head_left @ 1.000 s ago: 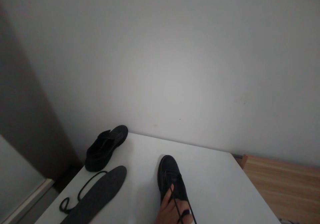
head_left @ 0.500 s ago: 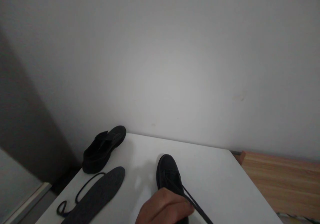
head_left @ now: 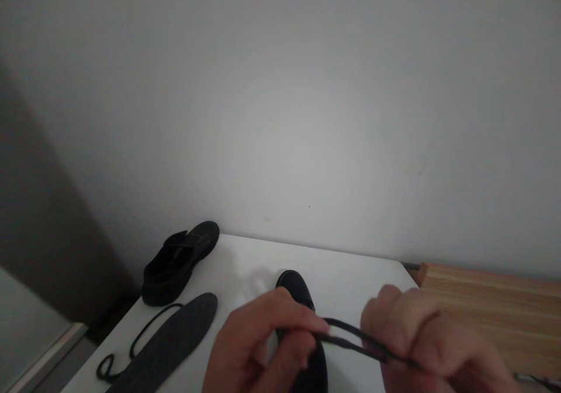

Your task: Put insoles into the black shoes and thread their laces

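A black shoe [head_left: 296,288] stands on the white table with its toe toward the wall, partly hidden behind my left hand [head_left: 263,343]. Thumb and forefinger of that hand pinch a dark shoelace [head_left: 350,344]. The lace runs in two strands above the shoe across to my right hand [head_left: 432,343], whose curled fingers are closed on it. Both hands are raised over the front part of the table. Where the lace meets the shoe is hidden.
A second black shoe [head_left: 179,263] sits at the table's far left corner. Near it lie a dark grey insole [head_left: 175,340] and a loose black lace [head_left: 146,329]. The white table [head_left: 263,253] meets a grey wall [head_left: 298,118]; a wooden board [head_left: 491,311] is at right.
My right hand has come into view at the right, holding the lace. My left hand has risen slightly, and the lace now stretches sideways between both hands.
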`<state>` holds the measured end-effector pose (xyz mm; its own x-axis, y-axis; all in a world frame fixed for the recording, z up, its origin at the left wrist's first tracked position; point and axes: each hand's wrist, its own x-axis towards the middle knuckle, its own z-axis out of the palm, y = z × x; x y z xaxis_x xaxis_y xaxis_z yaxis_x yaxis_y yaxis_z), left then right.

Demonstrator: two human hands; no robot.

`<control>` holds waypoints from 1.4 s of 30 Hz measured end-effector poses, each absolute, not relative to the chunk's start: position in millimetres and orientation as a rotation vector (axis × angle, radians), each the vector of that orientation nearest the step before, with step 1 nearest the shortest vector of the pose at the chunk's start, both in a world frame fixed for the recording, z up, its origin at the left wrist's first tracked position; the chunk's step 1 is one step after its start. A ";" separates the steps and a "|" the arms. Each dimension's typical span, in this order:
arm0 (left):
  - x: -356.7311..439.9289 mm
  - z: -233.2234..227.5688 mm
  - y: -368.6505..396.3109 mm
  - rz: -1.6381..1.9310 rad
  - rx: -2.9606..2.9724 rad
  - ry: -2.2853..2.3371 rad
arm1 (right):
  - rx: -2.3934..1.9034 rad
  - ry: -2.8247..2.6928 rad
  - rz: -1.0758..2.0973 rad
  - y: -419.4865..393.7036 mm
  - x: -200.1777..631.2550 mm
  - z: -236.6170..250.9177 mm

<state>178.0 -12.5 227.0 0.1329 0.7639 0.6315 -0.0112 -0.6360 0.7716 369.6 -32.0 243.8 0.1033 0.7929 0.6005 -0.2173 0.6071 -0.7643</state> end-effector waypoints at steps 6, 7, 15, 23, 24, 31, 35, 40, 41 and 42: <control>143.2 201.6 61.8 1.959 0.967 0.811 | -0.515 -0.616 0.850 22.5 405.0 237.9; 136.3 193.5 75.1 1.993 0.938 0.837 | -0.484 -0.527 0.876 32.9 418.4 230.9; 129.1 127.2 113.8 1.824 0.817 0.899 | -0.456 -0.490 0.967 73.0 458.3 146.0; 144.2 103.0 104.5 1.306 1.049 0.898 | -0.788 -0.820 1.142 76.0 424.7 88.5; 145.0 103.0 102.5 1.223 1.091 0.874 | -0.812 -0.881 1.172 74.5 420.3 86.0; 153.2 98.0 90.2 0.777 1.238 0.709 | -0.934 -1.229 1.278 66.8 403.1 80.0; 153.9 89.3 94.4 0.781 1.229 0.756 | -0.995 -1.268 1.229 68.9 405.1 79.8; 151.3 84.4 102.3 0.890 1.272 0.815 | -1.062 -1.291 1.165 71.7 406.8 79.3; 151.0 84.5 102.6 0.896 1.287 0.823 | -1.073 -1.297 1.158 72.2 406.9 79.0; 150.9 84.8 102.4 0.900 1.303 0.831 | -1.082 -1.303 1.153 72.7 407.0 78.7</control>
<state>150.9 102.4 84.8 0.4293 0.9031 -0.0081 -0.0795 0.0467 0.9957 407.0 72.7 78.7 -0.0531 0.9899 0.1311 -0.0091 0.1308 -0.9914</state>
